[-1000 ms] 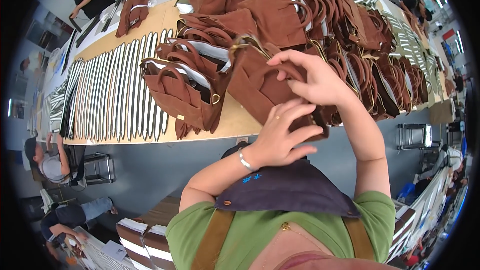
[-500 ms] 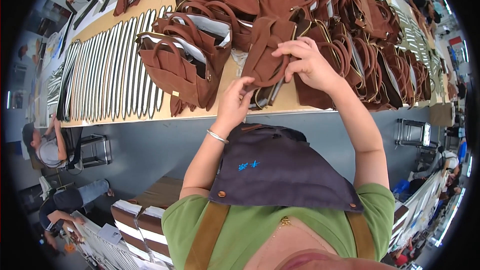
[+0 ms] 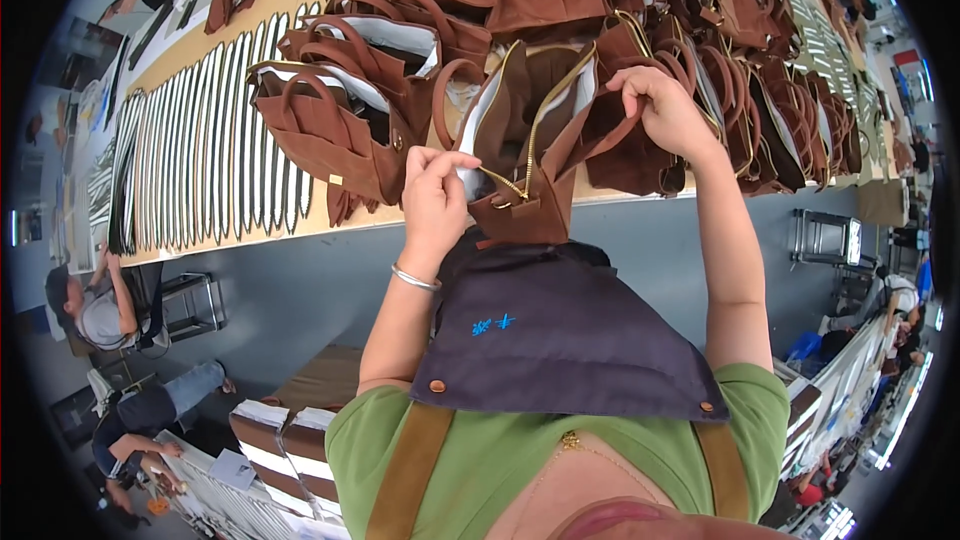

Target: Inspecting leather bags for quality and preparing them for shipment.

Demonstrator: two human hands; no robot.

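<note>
Brown suede handbag with a gold zipper hangs open at the near edge of the desk, held up between both hands above a dark apron. Left hand, at about 8 o'clock from the bag, pinches the white lining at the bag's mouth with closed fingers. Right hand, at 2 o'clock, grips the opposite rim, fingers curled over it. More brown bags lie piled at 10 o'clock, beside striped panels.
</note>
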